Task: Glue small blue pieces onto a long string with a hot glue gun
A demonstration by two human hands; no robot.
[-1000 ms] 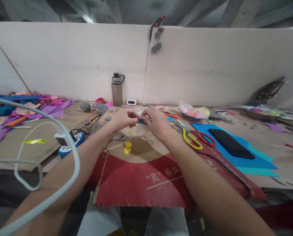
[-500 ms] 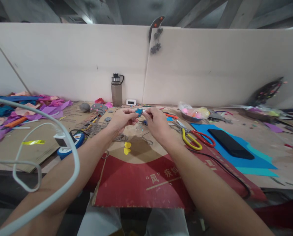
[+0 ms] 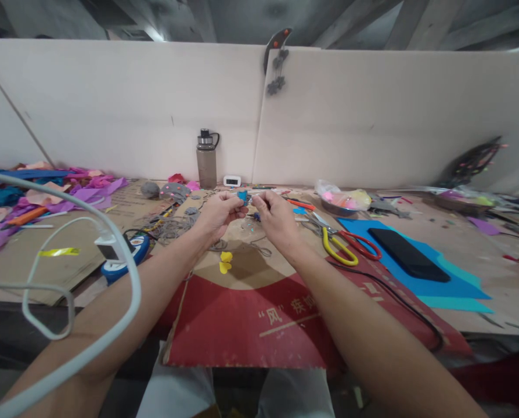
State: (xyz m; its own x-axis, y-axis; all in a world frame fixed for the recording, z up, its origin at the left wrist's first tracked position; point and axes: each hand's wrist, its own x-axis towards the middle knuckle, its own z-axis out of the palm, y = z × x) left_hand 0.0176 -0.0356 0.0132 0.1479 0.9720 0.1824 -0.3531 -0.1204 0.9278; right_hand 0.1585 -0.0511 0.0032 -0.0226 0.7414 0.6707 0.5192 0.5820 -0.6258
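Observation:
Above the cardboard (image 3: 251,278), my left hand (image 3: 220,215) pinches a small blue cut-out piece (image 3: 242,196), perhaps paper or felt, between thumb and fingers. My right hand (image 3: 273,213) is just right of it, thumb and fingertips closed together. Whatever those fingertips grip is too small to make out. A narrow gap separates the two hands. Below them, small yellow petal-shaped pieces (image 3: 225,262) lie on the cardboard. Thin grey cord (image 3: 262,249) is loosely looped nearby. To the right rest scissors (image 3: 344,244) with one yellow and one red handle.
A black phone (image 3: 410,254) lies on blue sheets (image 3: 464,284) at right. A bottle (image 3: 206,159) and a small white clock (image 3: 232,181) stand near the partition. Coloured scraps (image 3: 80,191) cover the left side. A white cable (image 3: 133,290) loops across the left foreground.
The blue piece has turned and shifted slightly left with my left hand. My right fingertips, previously at its right edge, now sit a little apart from it.

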